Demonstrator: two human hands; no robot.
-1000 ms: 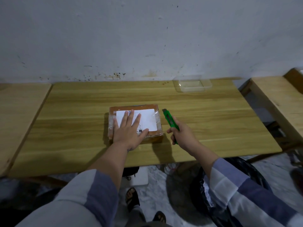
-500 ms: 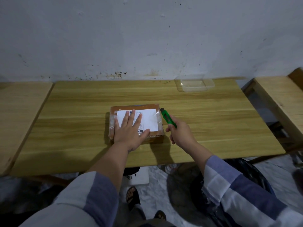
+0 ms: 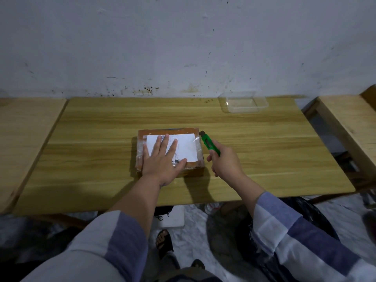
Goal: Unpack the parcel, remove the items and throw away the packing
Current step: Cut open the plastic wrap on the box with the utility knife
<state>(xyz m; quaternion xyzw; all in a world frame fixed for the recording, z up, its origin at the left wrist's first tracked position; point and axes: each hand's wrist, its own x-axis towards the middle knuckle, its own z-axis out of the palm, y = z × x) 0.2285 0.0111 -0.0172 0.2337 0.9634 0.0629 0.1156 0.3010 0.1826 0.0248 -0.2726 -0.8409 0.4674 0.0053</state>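
**Steadying a taped parcel for the first cut**

At frame centre, the left hand (image 3: 162, 159) is pressing flat, fingers spread, on the cardboard parcel (image 3: 171, 151) and its white shipping label (image 3: 187, 146). The right hand (image 3: 224, 161) is gripping a green utility knife (image 3: 209, 142), its tip meeting the parcel's upper right corner. Judged best practice: cutting shallowly along the tape seam, blade travelling clear of the bracing fingers. A clear plastic tray (image 3: 243, 102) is sitting upper right on the wooden table (image 3: 264, 151).

left hand (image 3: 160, 163) flat on parcel (image 3: 189, 147), right hand (image 3: 224, 162) gripping green cutter (image 3: 209, 142)
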